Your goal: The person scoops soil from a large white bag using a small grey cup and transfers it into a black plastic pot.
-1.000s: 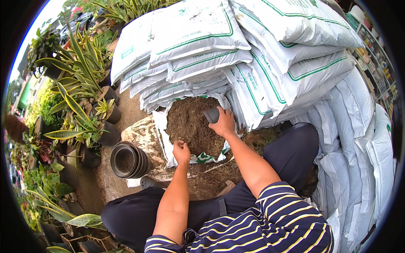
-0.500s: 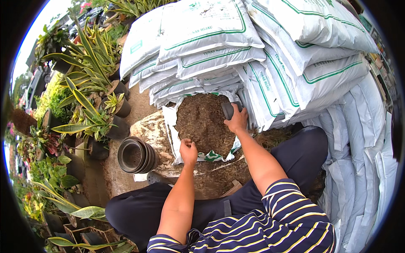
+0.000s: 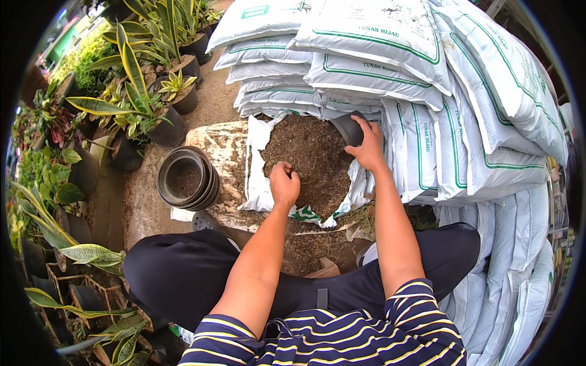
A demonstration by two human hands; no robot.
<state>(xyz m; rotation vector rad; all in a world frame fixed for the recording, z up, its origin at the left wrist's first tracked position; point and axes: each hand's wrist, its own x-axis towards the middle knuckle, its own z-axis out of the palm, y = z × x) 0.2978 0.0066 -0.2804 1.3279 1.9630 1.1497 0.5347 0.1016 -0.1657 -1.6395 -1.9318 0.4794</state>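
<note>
A torn-open white sack full of dark brown potting soil lies in front of me. At its far right edge my right hand grips a black plastic plant pot, tilted on its side against the soil. Over the near left part of the soil is my left hand, its fingers curled in. Whatever those fingers may hold is hidden. A stack of nested black pots stands left of the sack, out of both hands' grasp.
Stacked white sacks with green print rise behind the soil, and more sacks are piled at the right. Potted snake plants line the left side. My crossed legs frame the near side.
The view has shifted, moving the scene within the picture. My left hand has come in over the soil from the sack's edge. The pot in my right hand shows at a different tilt.
</note>
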